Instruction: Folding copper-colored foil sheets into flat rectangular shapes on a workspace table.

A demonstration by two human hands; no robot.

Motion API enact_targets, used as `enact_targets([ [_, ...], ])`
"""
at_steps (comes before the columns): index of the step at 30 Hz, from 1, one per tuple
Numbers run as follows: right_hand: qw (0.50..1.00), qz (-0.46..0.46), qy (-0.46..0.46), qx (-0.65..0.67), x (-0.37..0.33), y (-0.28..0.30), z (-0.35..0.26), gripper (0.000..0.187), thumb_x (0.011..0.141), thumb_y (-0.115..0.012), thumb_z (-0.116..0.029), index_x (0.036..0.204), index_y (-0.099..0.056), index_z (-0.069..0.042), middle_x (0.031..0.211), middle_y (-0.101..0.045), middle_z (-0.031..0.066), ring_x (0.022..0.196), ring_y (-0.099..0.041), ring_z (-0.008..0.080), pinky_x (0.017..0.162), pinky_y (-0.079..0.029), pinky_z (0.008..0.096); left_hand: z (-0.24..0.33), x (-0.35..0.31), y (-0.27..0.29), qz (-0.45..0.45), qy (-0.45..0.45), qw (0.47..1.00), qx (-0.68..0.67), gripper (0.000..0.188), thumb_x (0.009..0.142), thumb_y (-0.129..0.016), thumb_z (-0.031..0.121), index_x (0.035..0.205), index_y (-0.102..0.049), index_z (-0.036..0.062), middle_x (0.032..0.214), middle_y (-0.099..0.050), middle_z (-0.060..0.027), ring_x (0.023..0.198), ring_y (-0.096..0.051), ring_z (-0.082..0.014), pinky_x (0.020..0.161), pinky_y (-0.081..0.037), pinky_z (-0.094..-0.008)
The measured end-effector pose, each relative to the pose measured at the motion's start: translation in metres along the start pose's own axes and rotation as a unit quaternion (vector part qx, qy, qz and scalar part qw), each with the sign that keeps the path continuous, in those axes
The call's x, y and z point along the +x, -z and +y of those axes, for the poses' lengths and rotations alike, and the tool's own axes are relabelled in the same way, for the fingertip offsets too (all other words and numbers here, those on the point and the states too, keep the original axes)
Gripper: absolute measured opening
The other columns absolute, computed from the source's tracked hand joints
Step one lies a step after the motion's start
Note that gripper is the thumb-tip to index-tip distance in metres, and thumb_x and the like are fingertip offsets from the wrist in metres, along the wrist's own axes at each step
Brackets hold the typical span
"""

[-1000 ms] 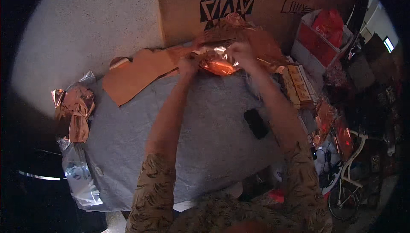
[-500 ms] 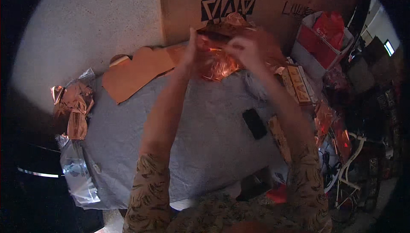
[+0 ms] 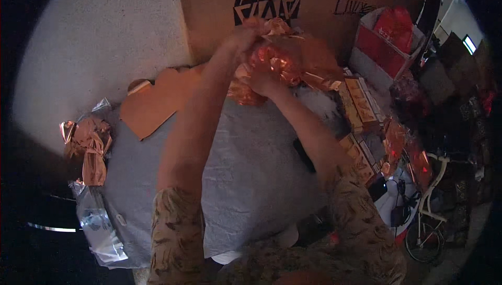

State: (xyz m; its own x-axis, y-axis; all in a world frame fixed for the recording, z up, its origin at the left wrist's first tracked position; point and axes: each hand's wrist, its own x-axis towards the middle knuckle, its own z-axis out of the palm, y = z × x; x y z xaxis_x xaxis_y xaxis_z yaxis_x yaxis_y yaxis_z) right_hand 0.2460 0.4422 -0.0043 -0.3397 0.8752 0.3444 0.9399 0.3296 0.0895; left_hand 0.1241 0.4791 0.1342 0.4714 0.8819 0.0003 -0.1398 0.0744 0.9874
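Observation:
At the far side of the table, a crinkled, shiny copper-coloured foil wrap (image 3: 282, 63) lies bunched up between my hands. My left hand (image 3: 243, 40) is closed on its upper left edge; those fingertips are partly covered by the foil. Lower down, my right hand (image 3: 263, 80) grips the near side, its fingers pushed into the folds. What the foil may contain is hidden. Left of my left forearm rests a flat orange-brown cardboard piece (image 3: 149, 108) with a curved outline. A dark rectangular object (image 3: 303, 154) shows partly beside my right forearm.
Grey cloth (image 3: 246, 154) covers the table. A large cardboard box (image 3: 324, 3) stands behind. Bunched foil (image 3: 94, 144) and a clear plastic packet (image 3: 102, 235) lie left. Right are yellowish boxes (image 3: 361, 105), a red-and-white carton (image 3: 384, 50) and a white bicycle (image 3: 431, 196).
My right hand has come down and leftward into the foil. The left hand has shifted from upright beside the foil to its upper edge. The view has shifted slightly.

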Motion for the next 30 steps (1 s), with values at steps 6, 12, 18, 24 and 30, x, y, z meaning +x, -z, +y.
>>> enact_targets([
  [6, 0.995, -0.098, -0.012, 0.024, 0.024, -0.02, 0.035, 0.075, 0.096, -0.043, -0.069, 0.158, -0.033, -0.027, 0.164, -0.029, 0.0144, 0.153, -0.022, 0.0405, 0.121, -0.021, 0.0644, 0.087, -0.037, 0.039, -0.041, -0.434, 0.887, 0.154, 0.034, 0.106, -0.056, 0.032, 0.127, -0.062, 0.007, 0.116, -0.071, -0.0077, 0.108, -0.068, -0.0218, 0.093, -0.053, -0.0361],
  [12, 0.992, -0.087, 0.044, 0.076, 0.029, 0.021, -0.016, 0.065, 0.097, -0.052, -0.059, 0.153, -0.044, -0.026, 0.158, -0.039, 0.0147, 0.143, -0.04, 0.0407, 0.116, -0.037, 0.0564, 0.223, -0.189, 0.085, -0.018, -0.38, 0.913, -0.146, 0.02, 0.106, -0.053, 0.013, 0.117, -0.062, -0.0018, 0.115, -0.065, -0.015, 0.109, -0.062, -0.0268, 0.098, -0.052, -0.0354],
  [18, 0.986, 0.075, 0.084, 0.122, -0.004, 0.007, 0.011, 0.057, 0.099, -0.056, -0.047, 0.146, -0.053, -0.013, 0.147, -0.052, 0.0172, 0.129, -0.056, 0.0377, 0.11, -0.045, 0.0502, 0.111, -0.31, 0.038, 0.177, -0.275, 0.943, -0.062, 0.027, 0.104, -0.059, 0.024, 0.12, -0.064, 0.0037, 0.114, -0.067, -0.005, 0.104, -0.065, -0.0187, 0.092, -0.055, -0.0329],
  [24, 0.606, -0.23, -0.018, 0.762, -0.089, 0.063, -0.091, 0.066, 0.101, -0.052, -0.057, 0.142, -0.054, -0.005, 0.133, -0.064, 0.0166, 0.121, -0.063, 0.0337, 0.103, -0.05, 0.0515, -0.049, -0.433, 0.016, 0.319, -0.052, 0.946, -0.024, 0.031, 0.099, -0.068, 0.016, 0.128, -0.062, 0.0057, 0.116, -0.066, -0.003, 0.108, -0.063, -0.0151, 0.086, -0.055, -0.0297],
  [30, 0.4, -0.389, -0.137, 0.818, -0.183, 0.1, -0.173, 0.066, 0.101, -0.055, -0.056, 0.137, -0.058, -0.002, 0.116, -0.071, 0.0114, 0.102, -0.069, 0.0196, 0.09, -0.057, 0.0401, -0.158, -0.495, 0.014, 0.306, -0.019, 0.951, -0.03, 0.04, 0.097, -0.071, 0.015, 0.133, -0.057, 0.0032, 0.118, -0.065, -0.0048, 0.104, -0.065, -0.0173, 0.086, -0.058, -0.0291],
])
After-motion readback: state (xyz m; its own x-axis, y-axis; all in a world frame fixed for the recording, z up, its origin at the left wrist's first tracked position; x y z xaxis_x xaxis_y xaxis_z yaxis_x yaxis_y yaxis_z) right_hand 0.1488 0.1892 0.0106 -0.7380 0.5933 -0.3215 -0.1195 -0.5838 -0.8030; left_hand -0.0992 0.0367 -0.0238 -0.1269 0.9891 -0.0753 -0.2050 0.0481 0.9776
